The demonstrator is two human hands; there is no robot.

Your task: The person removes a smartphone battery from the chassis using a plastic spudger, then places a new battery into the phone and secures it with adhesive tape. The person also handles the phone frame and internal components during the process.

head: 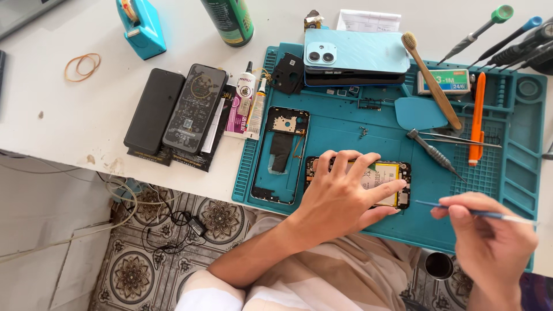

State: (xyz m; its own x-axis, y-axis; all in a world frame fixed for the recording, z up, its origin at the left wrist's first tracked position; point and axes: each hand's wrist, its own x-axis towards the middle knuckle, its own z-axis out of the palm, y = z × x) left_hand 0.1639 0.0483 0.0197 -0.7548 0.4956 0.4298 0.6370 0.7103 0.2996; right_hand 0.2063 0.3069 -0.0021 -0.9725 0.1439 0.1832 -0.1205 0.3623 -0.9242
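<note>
My left hand (340,193) lies flat on an opened phone body (397,178) with a yellow-edged battery, holding it down on the teal work mat (351,124). My right hand (487,233) pinches a thin blue-handled tool (461,211) whose tip points left toward the phone. An empty black phone frame (281,154) rests on the mat to the left of my left hand.
A light blue phone (354,55) sits on stacked parts at the mat's back. Brush (432,78), orange pry tool (477,115), teal pick (419,113), tweezers and screwdriver (435,152) lie right. Two dark screens (178,106), glue tubes (245,98), tape dispenser (140,26), can (230,20) stand left.
</note>
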